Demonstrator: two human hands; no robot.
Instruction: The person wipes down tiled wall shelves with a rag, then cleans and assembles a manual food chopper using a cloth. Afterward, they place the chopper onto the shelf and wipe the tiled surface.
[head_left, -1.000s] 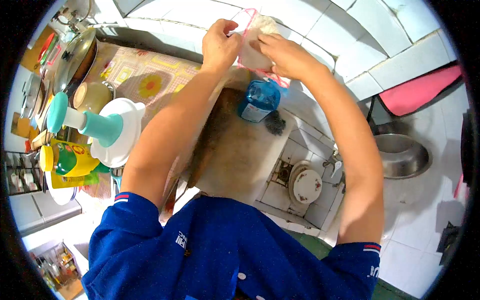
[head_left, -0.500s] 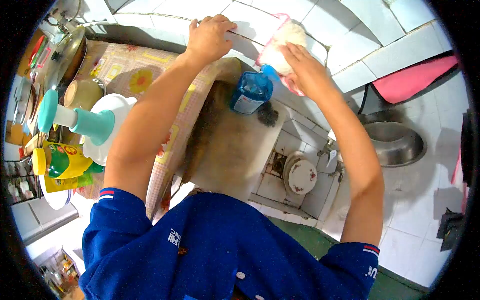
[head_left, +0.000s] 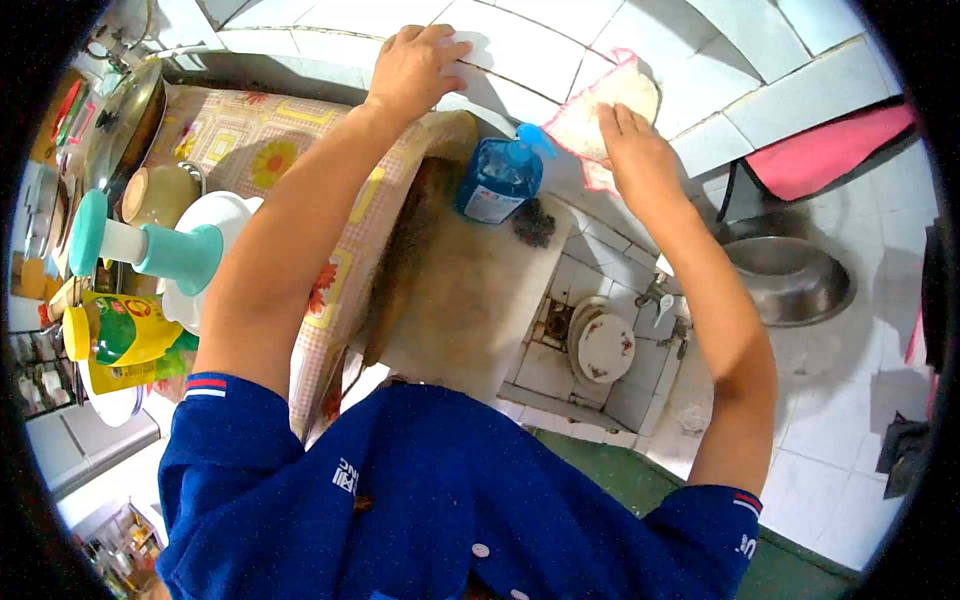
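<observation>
With fingers stretched out, my right hand (head_left: 642,158) presses a cream cloth with a pink edge (head_left: 580,118) flat against the white wall tiles (head_left: 520,40). Part of the cloth is hidden under the fingers. My left hand (head_left: 415,72) rests on the tiles further left, its fingers spread and nothing in it. Between and below the hands, a blue pump bottle (head_left: 499,178) stands on the pale counter slab (head_left: 455,300). A dark scouring pad (head_left: 535,226) lies beside the bottle.
Right of the slab is a tiled sink holding stacked plates (head_left: 606,348) near a tap (head_left: 660,297). A metal basin (head_left: 790,282) and pink cloth (head_left: 830,155) are further right. A patterned tablecloth (head_left: 235,125), teal-handled item (head_left: 180,255) and yellow-green bottle (head_left: 125,330) stand left.
My right hand has slid the cloth a little to the right along the tiles, and the cloth's shape has shifted. My left hand stays on the wall in nearly the same place.
</observation>
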